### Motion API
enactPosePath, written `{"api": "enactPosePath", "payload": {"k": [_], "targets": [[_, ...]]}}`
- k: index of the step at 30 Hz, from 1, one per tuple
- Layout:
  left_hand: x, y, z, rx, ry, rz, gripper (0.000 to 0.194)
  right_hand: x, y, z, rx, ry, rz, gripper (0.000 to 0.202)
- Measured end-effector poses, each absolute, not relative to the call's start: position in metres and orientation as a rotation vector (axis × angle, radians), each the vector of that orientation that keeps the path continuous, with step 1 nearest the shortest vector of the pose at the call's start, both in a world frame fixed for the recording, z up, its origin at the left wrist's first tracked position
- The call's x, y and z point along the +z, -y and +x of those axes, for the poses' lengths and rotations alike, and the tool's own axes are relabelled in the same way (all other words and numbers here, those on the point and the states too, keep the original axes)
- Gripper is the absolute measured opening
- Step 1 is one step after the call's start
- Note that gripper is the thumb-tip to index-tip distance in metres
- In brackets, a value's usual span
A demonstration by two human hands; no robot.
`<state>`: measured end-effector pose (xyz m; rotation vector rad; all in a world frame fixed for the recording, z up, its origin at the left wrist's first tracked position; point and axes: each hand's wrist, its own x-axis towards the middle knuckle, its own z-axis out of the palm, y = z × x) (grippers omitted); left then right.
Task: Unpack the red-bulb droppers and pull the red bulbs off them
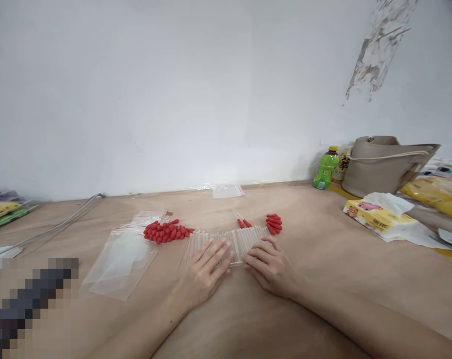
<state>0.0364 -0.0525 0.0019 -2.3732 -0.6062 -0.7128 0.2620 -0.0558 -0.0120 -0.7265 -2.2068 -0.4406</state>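
Observation:
A row of thin clear tubes [238, 244] lies side by side on the table in front of me. My left hand [207, 269] rests palm down over the left half of the row, its fingers stretched across the tubes. On the right end lies my right hand [267, 264], fingers extended and slightly bent, touching the tubes. A heap of red rubber bulbs [164, 232] sits at the row's left end. A smaller cluster of red bulbs [274, 224] is at its right end. Two red-bulbed droppers [244, 224] lie just behind the row.
Clear zip bags [117, 262] lie left of the red heap, and another small bag [228, 191] is near the wall. At right stand a green bottle [326, 168], a beige bag [383, 167] and a yellow tissue pack [375, 217]. A grey cable [67, 224] crosses the left side.

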Motion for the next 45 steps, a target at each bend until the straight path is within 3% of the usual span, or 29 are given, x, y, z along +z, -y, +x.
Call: {"api": "enactPosePath", "payload": {"k": [12, 29, 37, 41, 45], "targets": [[-0.008, 0.052, 0.039, -0.903, 0.490, -2.517, 0.014, -0.012, 0.055, 0.250, -0.369, 2.247, -0.534, 0.009], [-0.007, 0.052, 0.026, -1.033, 0.536, -2.570, 0.020, -0.003, 0.053, 0.277, -0.711, 2.263, -0.347, 0.021], [-0.003, 0.035, 0.013, -1.183, 0.987, -2.323, 0.025, 0.006, 0.033, 0.310, -0.671, 1.982, -0.839, 0.013], [-0.004, 0.027, 0.013, -1.152, 1.068, -2.294, 0.036, 0.011, 0.007, 0.330, -0.309, 1.829, -1.150, 0.019], [-0.008, 0.022, 0.011, -1.123, 0.998, -2.289, 0.033, 0.023, -0.026, 0.349, -0.063, 1.621, -1.347, 0.022]]}}
